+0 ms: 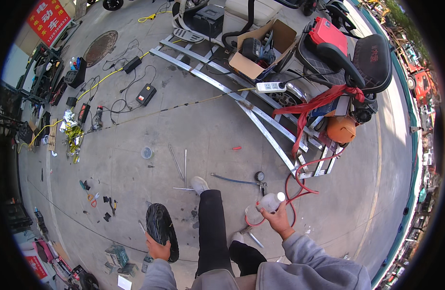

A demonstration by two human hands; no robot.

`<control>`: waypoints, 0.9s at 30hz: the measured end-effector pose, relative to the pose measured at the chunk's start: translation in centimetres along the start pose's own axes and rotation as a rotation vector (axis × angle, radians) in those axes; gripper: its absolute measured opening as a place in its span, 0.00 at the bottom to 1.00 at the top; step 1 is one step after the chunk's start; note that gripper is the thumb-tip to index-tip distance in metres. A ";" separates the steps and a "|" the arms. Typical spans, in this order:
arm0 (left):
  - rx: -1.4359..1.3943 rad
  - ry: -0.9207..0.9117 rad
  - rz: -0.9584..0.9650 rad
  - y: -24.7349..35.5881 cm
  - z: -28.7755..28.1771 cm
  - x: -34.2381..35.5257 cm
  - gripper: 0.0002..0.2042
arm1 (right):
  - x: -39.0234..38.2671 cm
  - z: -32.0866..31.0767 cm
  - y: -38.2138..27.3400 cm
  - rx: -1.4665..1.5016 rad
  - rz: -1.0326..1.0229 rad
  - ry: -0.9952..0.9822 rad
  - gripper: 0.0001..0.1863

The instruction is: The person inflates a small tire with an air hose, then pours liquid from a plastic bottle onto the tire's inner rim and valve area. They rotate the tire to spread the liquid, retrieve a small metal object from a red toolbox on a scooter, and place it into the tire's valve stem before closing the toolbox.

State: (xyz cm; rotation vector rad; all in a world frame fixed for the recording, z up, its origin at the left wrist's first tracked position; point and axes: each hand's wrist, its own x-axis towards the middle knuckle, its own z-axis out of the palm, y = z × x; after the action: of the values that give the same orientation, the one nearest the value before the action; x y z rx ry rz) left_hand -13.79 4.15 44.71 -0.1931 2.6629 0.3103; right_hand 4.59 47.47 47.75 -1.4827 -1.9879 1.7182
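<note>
My left hand (157, 248) is closed round the lower left side of a shiny black tyre (159, 223), which stands tilted beside my leg. The hand hides part of its near edge. On the right, my right hand (279, 220) grips a clear plastic bottle (268, 202) with a white cap. The bottle lies nearly level in the fingers, its cap pointing right. Just beyond it on the ground rests a tyre inflator with a round gauge (259, 177) and a thin hose. A red air hose (294, 199) loops behind the bottle.
Ahead, a metal ramp frame (222, 87) runs beside a parked vehicle, bearing a cardboard box (242, 64) of tools. Long metal bars (185, 166) lie past my foot. Pliers (113, 208), scissors (93, 199) and chargers (146, 94) with cords are scattered leftward.
</note>
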 end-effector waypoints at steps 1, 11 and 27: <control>0.004 -0.012 -0.032 0.5 -0.1 0.4 0.56 | 2.7 1.0 -1.2 -0.068 -0.029 -0.025 0.40; -0.002 -0.296 0.059 9.2 1.1 14.6 0.55 | 33.1 21.7 -2.6 0.073 0.064 -0.007 0.35; -0.946 -0.468 -0.137 20.4 9.6 39.3 0.38 | 45.8 9.6 -9.3 -1.073 -0.699 0.299 0.30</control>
State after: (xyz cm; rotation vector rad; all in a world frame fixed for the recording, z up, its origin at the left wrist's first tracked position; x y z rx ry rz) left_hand -48.49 22.94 22.47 -0.5092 1.8499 1.3584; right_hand -30.31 74.89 30.13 -0.8504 -2.8544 0.1002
